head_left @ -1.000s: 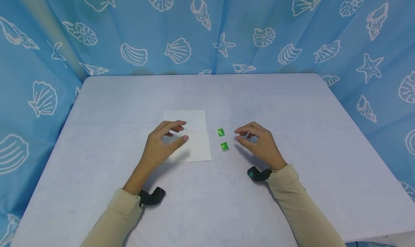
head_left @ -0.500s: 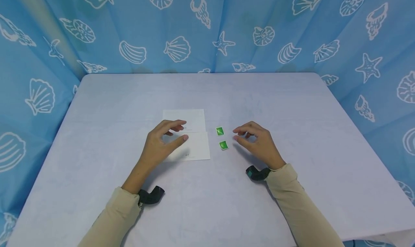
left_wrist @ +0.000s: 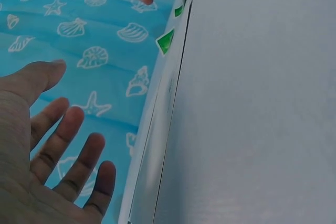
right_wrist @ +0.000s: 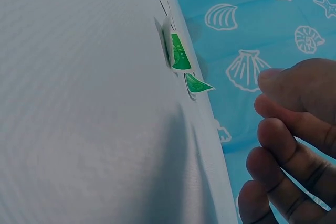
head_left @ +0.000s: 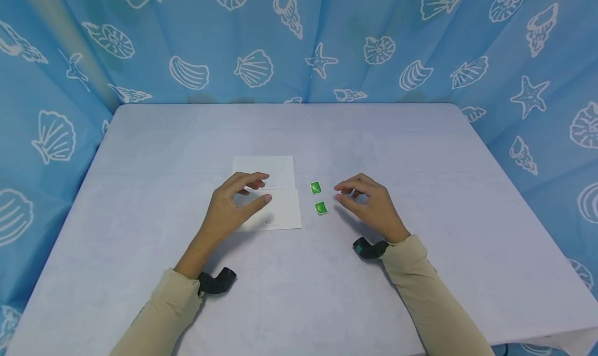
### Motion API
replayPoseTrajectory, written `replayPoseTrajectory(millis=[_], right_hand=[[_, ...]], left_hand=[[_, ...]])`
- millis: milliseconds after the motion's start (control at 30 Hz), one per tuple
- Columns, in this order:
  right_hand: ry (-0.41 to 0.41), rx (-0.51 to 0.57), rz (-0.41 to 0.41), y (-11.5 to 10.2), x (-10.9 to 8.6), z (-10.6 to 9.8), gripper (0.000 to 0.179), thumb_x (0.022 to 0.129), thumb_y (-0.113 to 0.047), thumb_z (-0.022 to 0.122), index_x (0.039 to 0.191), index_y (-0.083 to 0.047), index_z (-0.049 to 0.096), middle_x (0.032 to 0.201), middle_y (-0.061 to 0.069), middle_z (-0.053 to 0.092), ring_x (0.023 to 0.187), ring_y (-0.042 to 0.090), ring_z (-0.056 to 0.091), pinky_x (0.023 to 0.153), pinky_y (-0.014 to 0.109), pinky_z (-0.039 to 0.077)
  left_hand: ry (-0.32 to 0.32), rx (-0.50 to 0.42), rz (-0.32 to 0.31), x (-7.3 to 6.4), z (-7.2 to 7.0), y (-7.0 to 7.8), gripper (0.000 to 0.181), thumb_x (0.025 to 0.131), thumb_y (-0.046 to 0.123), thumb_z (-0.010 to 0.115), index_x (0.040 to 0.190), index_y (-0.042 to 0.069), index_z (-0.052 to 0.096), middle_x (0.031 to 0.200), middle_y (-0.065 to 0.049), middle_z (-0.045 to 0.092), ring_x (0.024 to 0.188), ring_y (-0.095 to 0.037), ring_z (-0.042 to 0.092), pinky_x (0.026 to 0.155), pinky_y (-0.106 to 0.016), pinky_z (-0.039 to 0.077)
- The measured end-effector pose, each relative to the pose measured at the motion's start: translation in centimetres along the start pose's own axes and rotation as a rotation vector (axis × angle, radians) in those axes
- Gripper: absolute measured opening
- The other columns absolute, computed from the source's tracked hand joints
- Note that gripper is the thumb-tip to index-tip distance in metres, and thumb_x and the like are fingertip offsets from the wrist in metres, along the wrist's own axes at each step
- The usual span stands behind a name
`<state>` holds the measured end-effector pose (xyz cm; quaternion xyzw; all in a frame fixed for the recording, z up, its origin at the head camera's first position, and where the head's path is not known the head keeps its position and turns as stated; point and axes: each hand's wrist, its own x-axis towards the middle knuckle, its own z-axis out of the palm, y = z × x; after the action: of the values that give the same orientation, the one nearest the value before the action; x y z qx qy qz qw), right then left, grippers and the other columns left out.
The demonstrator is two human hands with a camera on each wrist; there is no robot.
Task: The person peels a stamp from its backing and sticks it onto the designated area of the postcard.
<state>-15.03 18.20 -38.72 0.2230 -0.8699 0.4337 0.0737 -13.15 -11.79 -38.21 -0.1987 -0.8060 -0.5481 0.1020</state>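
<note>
Two white paper rectangles, like envelopes or cards, lie flat one behind the other: a far one [head_left: 275, 169] and a near one [head_left: 285, 210] with small dark print. To their right are two small green stamp-like squares with white borders, a far one [head_left: 315, 188] and a near one [head_left: 321, 208]. The right wrist view shows the squares' edges curling up. My left hand [head_left: 229, 208] hovers over the papers' left part, hiding some of them, its fingers relaxed and holding nothing. My right hand [head_left: 371, 205] hovers just right of the green squares, fingers loosely bent and holding nothing.
A white cloth covers the table [head_left: 420, 153]. Behind it and at both sides hangs a blue curtain [head_left: 350, 29] with white shell prints. Each wrist wears a black device, one at the left wrist [head_left: 218, 282] and one at the right wrist [head_left: 369, 248].
Both hands keep their pose over the table. The whole head view has shifted slightly, with the table and papers a little higher and further left in the picture. Nothing was picked up.
</note>
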Motion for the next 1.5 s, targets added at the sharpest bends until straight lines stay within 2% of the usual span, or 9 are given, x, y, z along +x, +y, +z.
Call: replayPoseTrajectory(millis=[333, 600, 833, 1033, 1100, 1333, 1500], right_hand=[[-0.003, 0.001, -0.008, 0.1, 0.0, 0.1, 0.017, 0.08, -0.009, 0.07, 0.098, -0.009, 0.069, 0.096, 0.012, 0.062, 0.083, 0.023, 0.056, 0.072, 0.045, 0.047], [-0.004, -0.012, -0.046, 0.0, 0.0, 0.3, 0.018, 0.08, -0.006, 0.07, 0.098, -0.003, 0.068, 0.095, 0.012, 0.062, 0.082, 0.027, 0.057, 0.071, 0.043, 0.048], [-0.003, -0.037, -0.045, 3.9, 0.1, 1.1, 0.02, 0.08, -0.021, 0.072, 0.099, -0.013, 0.07, 0.096, -0.003, 0.061, 0.082, 0.011, 0.055, 0.07, 0.033, 0.048], [-0.008, -0.013, -0.054, 1.5, 0.0, 0.8, 0.019, 0.079, -0.008, 0.071, 0.098, -0.004, 0.068, 0.095, 0.009, 0.062, 0.081, 0.022, 0.057, 0.07, 0.043, 0.048], [-0.011, -0.006, -0.054, 1.1, 0.0, 0.7, 0.019, 0.079, -0.006, 0.071, 0.098, -0.003, 0.068, 0.094, 0.01, 0.062, 0.08, 0.023, 0.057, 0.07, 0.044, 0.048], [-0.023, -0.025, -0.029, 3.7, 0.0, 1.4, 0.019, 0.08, -0.02, 0.072, 0.098, -0.014, 0.07, 0.094, -0.003, 0.061, 0.081, 0.01, 0.055, 0.071, 0.035, 0.048], [-0.035, -0.046, -0.026, 4.2, 0.0, 1.5, 0.02, 0.081, -0.028, 0.071, 0.099, -0.018, 0.07, 0.094, -0.007, 0.061, 0.082, 0.006, 0.054, 0.071, 0.028, 0.048]], left_hand=[[-0.016, 0.009, -0.01, 0.0, 0.1, 0.3, 0.04, 0.081, 0.014, 0.07, 0.119, 0.01, 0.06, 0.104, -0.011, 0.06, 0.098, -0.025, 0.056, 0.082, -0.045, 0.045], [-0.035, 0.007, -0.026, 0.0, 0.2, 0.1, 0.038, 0.083, 0.016, 0.069, 0.12, 0.012, 0.06, 0.104, -0.009, 0.06, 0.099, -0.023, 0.055, 0.083, -0.044, 0.045], [-0.037, 0.01, -0.016, 0.0, 0.2, 0.1, 0.038, 0.083, 0.015, 0.069, 0.119, 0.015, 0.06, 0.104, -0.009, 0.06, 0.099, -0.024, 0.055, 0.082, -0.045, 0.046], [-0.039, 0.009, -0.011, 0.0, 0.3, 0.1, 0.038, 0.082, 0.014, 0.069, 0.12, 0.013, 0.06, 0.103, -0.01, 0.06, 0.098, -0.024, 0.055, 0.082, -0.045, 0.046], [-0.039, 0.009, -0.011, 0.0, 0.3, 0.2, 0.038, 0.082, 0.014, 0.069, 0.12, 0.012, 0.06, 0.104, -0.01, 0.06, 0.098, -0.025, 0.055, 0.082, -0.045, 0.046], [-0.044, 0.013, 0.001, 0.0, 0.4, 0.1, 0.039, 0.082, 0.013, 0.069, 0.119, 0.009, 0.06, 0.103, -0.01, 0.06, 0.098, -0.024, 0.056, 0.081, -0.045, 0.046], [-0.045, 0.011, 0.016, 0.0, 0.4, 0.0, 0.038, 0.082, 0.012, 0.069, 0.118, 0.007, 0.06, 0.102, -0.011, 0.061, 0.097, -0.025, 0.056, 0.08, -0.046, 0.046]])
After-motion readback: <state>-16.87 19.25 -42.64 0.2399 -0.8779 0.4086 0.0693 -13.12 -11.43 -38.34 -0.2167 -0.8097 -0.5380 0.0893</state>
